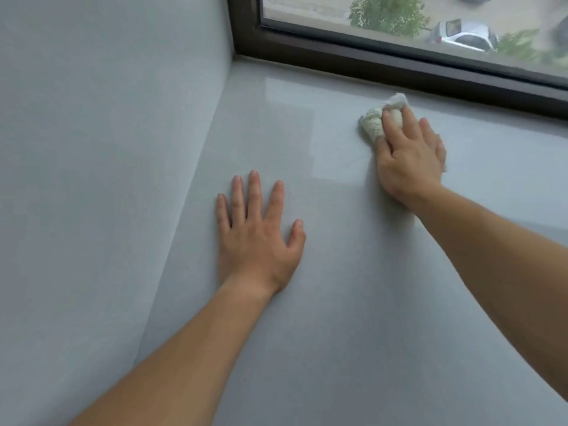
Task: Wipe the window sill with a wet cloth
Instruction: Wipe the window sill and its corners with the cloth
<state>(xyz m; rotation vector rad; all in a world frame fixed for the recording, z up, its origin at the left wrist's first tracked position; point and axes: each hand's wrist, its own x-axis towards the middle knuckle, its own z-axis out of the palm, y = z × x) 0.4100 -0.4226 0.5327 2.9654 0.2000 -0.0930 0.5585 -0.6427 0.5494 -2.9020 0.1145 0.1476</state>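
Observation:
A wide, glossy pale grey window sill fills most of the view. My right hand presses a bunched off-white cloth onto the sill close to the dark window frame; most of the cloth is hidden under my palm and fingers. My left hand lies flat on the sill nearer to me, fingers spread, holding nothing, a little right of the side wall.
A dark brown window frame runs along the far edge of the sill. A pale grey side wall meets the sill on the left. Through the glass, a parked white car and trees show far below.

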